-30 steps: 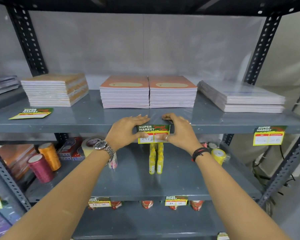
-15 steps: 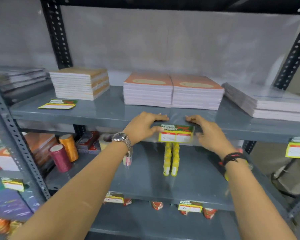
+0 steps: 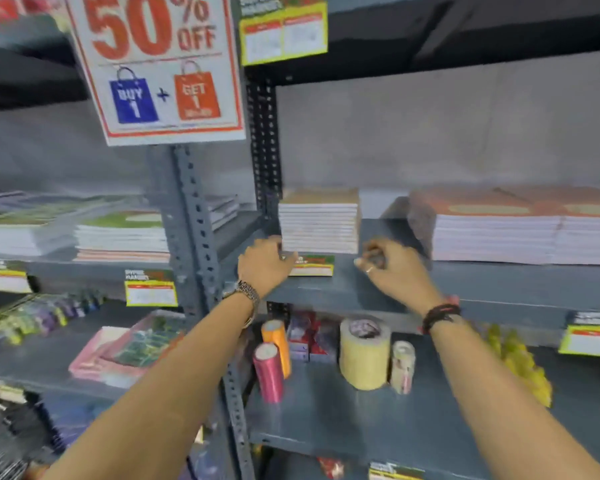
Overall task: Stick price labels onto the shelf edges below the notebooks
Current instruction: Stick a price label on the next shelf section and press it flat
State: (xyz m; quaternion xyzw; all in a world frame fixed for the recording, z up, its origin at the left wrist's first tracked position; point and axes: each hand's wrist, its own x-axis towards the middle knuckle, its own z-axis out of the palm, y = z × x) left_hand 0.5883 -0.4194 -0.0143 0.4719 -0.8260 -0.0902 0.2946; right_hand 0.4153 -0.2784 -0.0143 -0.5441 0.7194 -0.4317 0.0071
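Note:
A loose price label (image 3: 313, 266) lies flat on the grey shelf (image 3: 343, 289) in front of a tan-covered notebook stack (image 3: 319, 221). My left hand (image 3: 264, 265), with a wristwatch, covers the label's left end with its fingers; blur hides whether it pinches it. My right hand (image 3: 392, 268) hovers just right of the label with fingers curled and nothing in it. Orange-covered notebook stacks (image 3: 499, 226) stand further right. A stuck label (image 3: 591, 337) hangs on the shelf edge at the far right.
A "50% OFF" sign (image 3: 160, 67) hangs above the grey upright (image 3: 194, 230). The left bay holds more notebooks (image 3: 122, 237) and a label (image 3: 150, 289). Below are thread spools (image 3: 269, 370), a tape roll (image 3: 364, 355) and yellow items (image 3: 520, 362).
My view has swung left. Both hands left the label stuck below the orange notebooks and moved left to the loose label in front of the tan stack.

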